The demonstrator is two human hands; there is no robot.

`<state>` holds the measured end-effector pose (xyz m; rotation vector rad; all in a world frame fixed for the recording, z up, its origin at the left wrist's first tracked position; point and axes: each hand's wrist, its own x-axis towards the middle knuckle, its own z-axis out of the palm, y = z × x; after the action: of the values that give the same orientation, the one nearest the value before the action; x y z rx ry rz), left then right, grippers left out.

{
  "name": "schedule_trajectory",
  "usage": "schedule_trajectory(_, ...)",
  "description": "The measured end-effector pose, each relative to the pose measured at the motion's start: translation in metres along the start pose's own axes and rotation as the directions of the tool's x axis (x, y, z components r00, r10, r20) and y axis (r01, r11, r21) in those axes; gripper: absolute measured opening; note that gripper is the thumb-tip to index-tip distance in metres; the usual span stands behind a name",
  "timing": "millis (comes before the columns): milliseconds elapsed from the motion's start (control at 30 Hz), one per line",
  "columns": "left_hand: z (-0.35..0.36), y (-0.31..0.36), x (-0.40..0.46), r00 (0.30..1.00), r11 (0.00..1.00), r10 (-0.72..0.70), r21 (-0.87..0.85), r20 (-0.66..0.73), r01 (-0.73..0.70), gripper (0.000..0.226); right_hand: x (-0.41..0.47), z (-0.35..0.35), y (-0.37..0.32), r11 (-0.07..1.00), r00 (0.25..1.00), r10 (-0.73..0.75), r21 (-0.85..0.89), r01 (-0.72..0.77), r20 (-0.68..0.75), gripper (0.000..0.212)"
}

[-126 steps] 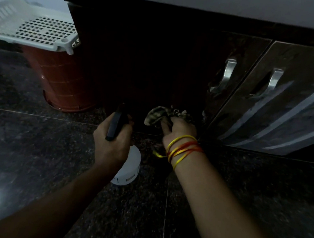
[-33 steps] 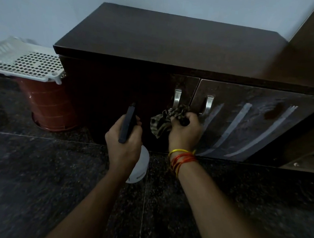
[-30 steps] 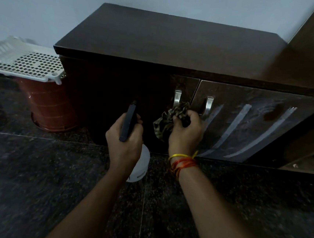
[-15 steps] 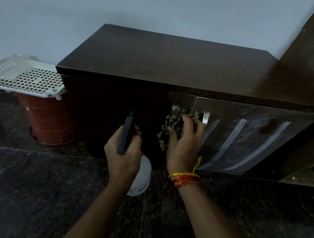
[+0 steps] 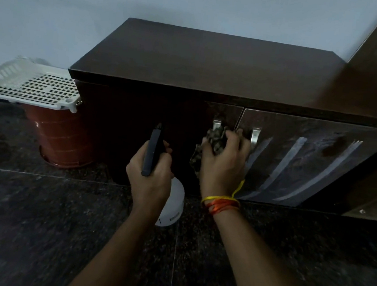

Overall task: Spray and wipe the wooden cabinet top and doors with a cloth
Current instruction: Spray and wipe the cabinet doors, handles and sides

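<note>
The right hand (image 5: 223, 163) presses a bunched cloth (image 5: 215, 140) between two door handles (image 5: 255, 135); the left hand (image 5: 151, 174) grips one spray bottle (image 5: 172, 206), seemingly pointing at the cabinet (image 5: 202, 61).

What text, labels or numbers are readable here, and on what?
None can be read.
Spray bottle in the left hand: a small dark mark and a short tick near its white base, too small and blurred to read.
Cabinet doors, cloth in the right hand, white basket, red bucket: no lettering visible.
</note>
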<state>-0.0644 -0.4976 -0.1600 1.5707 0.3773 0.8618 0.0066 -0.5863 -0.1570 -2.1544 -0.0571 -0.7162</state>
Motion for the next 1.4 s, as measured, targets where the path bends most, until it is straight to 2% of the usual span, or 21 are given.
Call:
schedule_trajectory(100,0.001,-0.004,0.002,1.0,1.0,0.013,0.027,-0.004,-0.013,0.013,0.008,-0.002,-0.01,0.999,0.998,-0.023,-0.043,0.021,-0.053,0.038)
schedule_trajectory(200,-0.001,-0.003,0.001,1.0,1.0,0.014,0.022,-0.006,-0.014,0.01,0.001,0.005,-0.006,0.996,1.0,-0.019,-0.083,0.019,0.002,0.042)
schedule_trajectory(267,-0.003,-0.001,0.0,1.0,1.0,0.016,0.018,-0.007,-0.016,0.01,-0.002,0.01,-0.004,0.999,1.0,-0.017,-0.042,0.018,0.026,0.044)
schedule_trajectory(400,-0.007,0.0,0.0,1.0,0.999,0.012,0.032,-0.005,-0.012,0.01,-0.001,0.005,-0.006,0.989,0.995,0.095,0.115,-0.094,0.0,0.038)
schedule_trajectory(500,-0.005,-0.001,0.001,1.0,0.999,0.015,0.037,-0.027,-0.014,0.009,0.001,-0.005,-0.013,0.985,0.996,-0.006,0.169,0.021,-0.089,0.035)
schedule_trajectory(567,-0.001,-0.001,0.003,0.999,0.999,0.026,0.043,-0.025,-0.025,0.009,0.01,-0.009,-0.02,0.983,0.986,-0.132,0.113,0.143,-0.1,0.038)
schedule_trajectory(667,0.003,-0.001,0.005,0.999,0.998,0.041,0.04,-0.026,-0.04,0.015,0.011,-0.005,-0.027,0.958,0.957,-0.286,-0.024,0.286,-0.049,0.041)
schedule_trajectory(767,0.003,0.001,0.004,0.999,0.999,0.039,0.025,-0.015,-0.038,0.011,0.003,0.001,-0.009,0.887,0.892,-0.451,-0.097,0.451,0.027,0.037)
schedule_trajectory(900,-0.002,0.003,0.004,0.998,0.998,0.055,0.035,-0.019,-0.054,0.009,0.013,-0.001,-0.009,0.877,0.881,-0.472,-0.087,0.472,0.02,0.034)
schedule_trajectory(1033,-0.001,0.0,0.003,0.998,0.999,0.044,0.033,-0.034,-0.043,0.009,0.019,0.002,-0.017,0.812,0.818,-0.572,-0.104,0.574,0.054,0.031)
schedule_trajectory(1100,0.0,0.0,0.002,0.999,0.999,0.029,0.017,-0.041,-0.029,0.01,0.021,-0.002,-0.007,0.832,0.836,-0.548,-0.089,0.548,0.03,0.032)
schedule_trajectory(1200,0.001,0.002,0.003,0.999,1.0,0.02,0.006,-0.041,-0.02,0.013,0.02,-0.011,-0.003,0.922,0.921,-0.387,-0.013,0.387,-0.04,0.038)
schedule_trajectory(1267,0.002,0.001,0.003,0.999,1.0,0.022,-0.001,-0.031,-0.022,0.014,0.018,-0.012,-0.007,0.943,0.942,-0.333,-0.002,0.333,-0.05,0.04)
schedule_trajectory(1400,-0.001,-0.002,0.001,0.999,1.0,0.022,-0.003,-0.023,-0.022,0.01,0.001,0.002,0.0,0.912,0.927,-0.373,-0.171,0.372,0.026,0.05)
